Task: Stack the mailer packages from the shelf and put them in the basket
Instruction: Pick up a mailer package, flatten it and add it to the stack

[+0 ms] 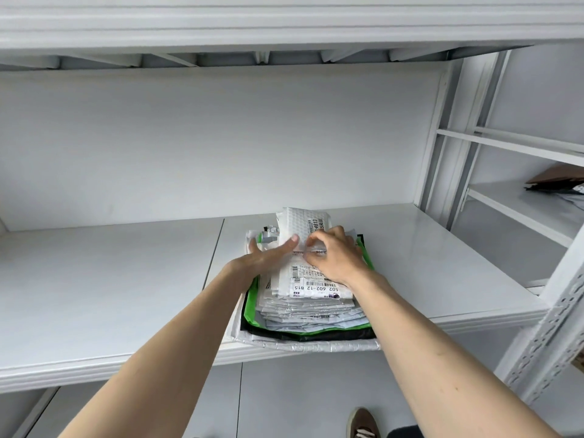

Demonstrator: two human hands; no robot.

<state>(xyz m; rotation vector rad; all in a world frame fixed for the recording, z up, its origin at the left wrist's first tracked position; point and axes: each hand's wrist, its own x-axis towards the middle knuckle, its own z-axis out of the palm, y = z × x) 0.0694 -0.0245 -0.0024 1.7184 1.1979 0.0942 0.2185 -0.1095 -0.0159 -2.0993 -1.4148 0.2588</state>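
left arm: bare forearm, stretched forward and up from the lower left.
left hand: palm down, fingers straight and together, pointing right, lying flat.
right arm: bare forearm, reaching in from the lower right.
right hand: knuckles up, fingers curled, thumb and forefinger pinched together at the tips.
gap: the two hands' fingertips nearly meet.

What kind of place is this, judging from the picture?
Probably a parcel storeroom or mailroom: white metal shelving with perforated uprights, a stack of white bubble mailers with barcode labels, and more packages on the neighbouring shelf.
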